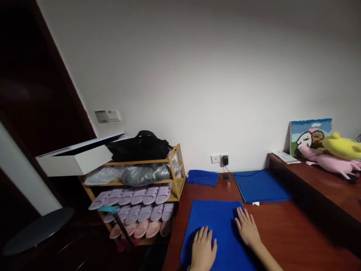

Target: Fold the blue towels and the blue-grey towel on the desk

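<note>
A blue cloth [216, 229] lies spread out flat on the reddish-brown wooden desk [284, 229]. My left hand [203, 248] rests on its lower left part, palm down, fingers stretched and slightly apart. Over the cloth's right edge is my right hand [248, 227], also palm down with fingers extended. Neither hand grips anything. Behind, against the wall, lies a smaller folded blue cloth [203, 177]. To its right is another flat blue cloth [262, 186] with a white tag at its front edge.
Left of the desk stands a wooden rack [176, 173] with several slippers [138, 195] and a black bag [139, 146]. A black charger [225, 160] is plugged into the wall. A raised ledge [318, 173] at right holds plush toys [332, 160] and a dog picture [310, 133].
</note>
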### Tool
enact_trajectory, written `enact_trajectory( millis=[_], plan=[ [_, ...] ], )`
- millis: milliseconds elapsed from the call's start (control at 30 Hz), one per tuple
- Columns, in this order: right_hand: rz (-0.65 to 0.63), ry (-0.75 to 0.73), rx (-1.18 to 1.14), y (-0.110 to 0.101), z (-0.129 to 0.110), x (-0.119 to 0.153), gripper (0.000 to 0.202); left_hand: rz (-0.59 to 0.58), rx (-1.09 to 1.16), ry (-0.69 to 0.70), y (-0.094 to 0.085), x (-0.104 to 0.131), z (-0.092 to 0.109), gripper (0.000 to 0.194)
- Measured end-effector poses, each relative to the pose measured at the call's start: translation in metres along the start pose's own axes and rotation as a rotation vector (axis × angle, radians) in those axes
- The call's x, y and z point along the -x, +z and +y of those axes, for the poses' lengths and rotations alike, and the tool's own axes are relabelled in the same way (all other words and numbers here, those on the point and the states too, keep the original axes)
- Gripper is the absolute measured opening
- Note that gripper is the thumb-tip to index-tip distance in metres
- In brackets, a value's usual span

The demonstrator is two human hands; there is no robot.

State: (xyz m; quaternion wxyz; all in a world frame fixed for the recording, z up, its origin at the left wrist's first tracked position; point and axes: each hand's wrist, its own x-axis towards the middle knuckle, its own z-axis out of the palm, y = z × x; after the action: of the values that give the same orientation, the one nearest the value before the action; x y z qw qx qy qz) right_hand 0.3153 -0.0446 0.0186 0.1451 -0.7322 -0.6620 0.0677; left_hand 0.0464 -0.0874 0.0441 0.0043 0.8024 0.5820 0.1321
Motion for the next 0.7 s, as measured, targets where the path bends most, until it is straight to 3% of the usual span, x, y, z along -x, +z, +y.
enact_trajectory(
  millis=[67,133,267,400,500,700],
  plan=[
    [-0.016,0.038,-0.009,0.011,0.0,0.017,0.07,0.037,0.052,0.129,-0.005,-0.011,-0.003,0.051],
    [-0.037,0.031,-0.017,0.015,0.004,0.029,0.069,0.002,0.076,0.193,-0.005,-0.017,-0.008,0.054],
    [-0.073,-0.018,-0.002,0.006,0.012,0.03,0.068,-0.074,0.069,0.145,0.011,-0.011,-0.012,0.058],
    [-0.101,-0.027,0.017,-0.006,0.009,0.009,0.07,-0.029,0.051,0.1,0.027,0.001,-0.006,0.06],
    [-0.103,-0.019,0.022,-0.012,0.002,-0.016,0.07,-0.026,0.064,0.083,0.029,0.004,-0.003,0.061],
    [-0.101,-0.019,0.023,-0.003,-0.002,-0.051,0.07,-0.056,0.08,0.067,0.027,0.005,-0.007,0.062]
  ],
)
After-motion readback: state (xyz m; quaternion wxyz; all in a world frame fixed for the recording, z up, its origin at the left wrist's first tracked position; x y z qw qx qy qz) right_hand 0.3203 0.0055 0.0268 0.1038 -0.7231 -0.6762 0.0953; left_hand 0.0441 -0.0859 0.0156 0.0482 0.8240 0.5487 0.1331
